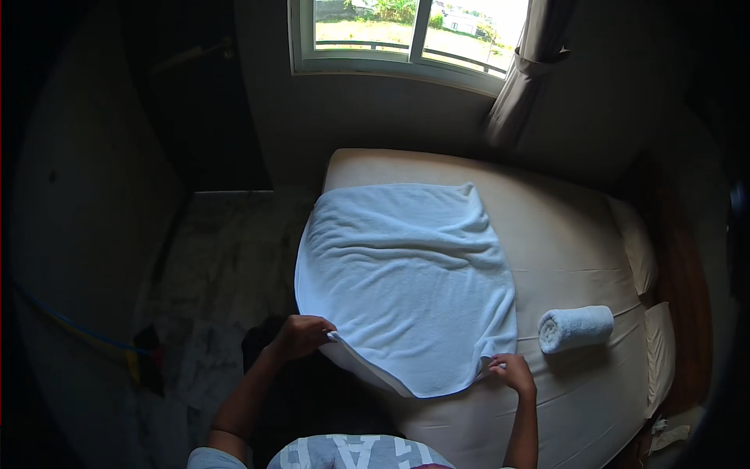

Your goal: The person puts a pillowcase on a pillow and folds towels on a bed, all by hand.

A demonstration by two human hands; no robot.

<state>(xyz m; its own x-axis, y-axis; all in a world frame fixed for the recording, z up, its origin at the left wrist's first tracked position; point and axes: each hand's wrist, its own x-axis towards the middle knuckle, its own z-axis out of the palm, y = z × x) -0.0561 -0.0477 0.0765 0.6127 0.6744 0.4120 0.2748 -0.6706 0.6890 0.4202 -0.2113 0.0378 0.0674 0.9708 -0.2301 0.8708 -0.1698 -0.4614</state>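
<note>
Room: dim bedroom, with a bed point(562, 234) in a cream sheet filling the middle and right of the view.
Towel: a pale blue bath towel point(406, 285) lies spread flat on the left half of the bed, softly wrinkled, its near edge lifted a little off the sheet and hanging just past the mattress edge.
Left hand point(301, 334): fingers closed in a pinch on the towel's near left corner, knuckles up.
Right hand point(512, 371): fingers closed in a pinch on the towel's near right corner, resting low against the sheet.
Rolled towel point(576, 328): a white towel rolled into a tight cylinder lies on the sheet just right of the spread towel, apart from it.
Pillows point(637, 242): two cream pillows sit along the bed's far right side.
Floor point(219, 266): pale marbled tiles to the left of the bed.
Window point(406, 31): bright, on the far wall, with a grey curtain point(523, 86) tied back at its right.
</note>
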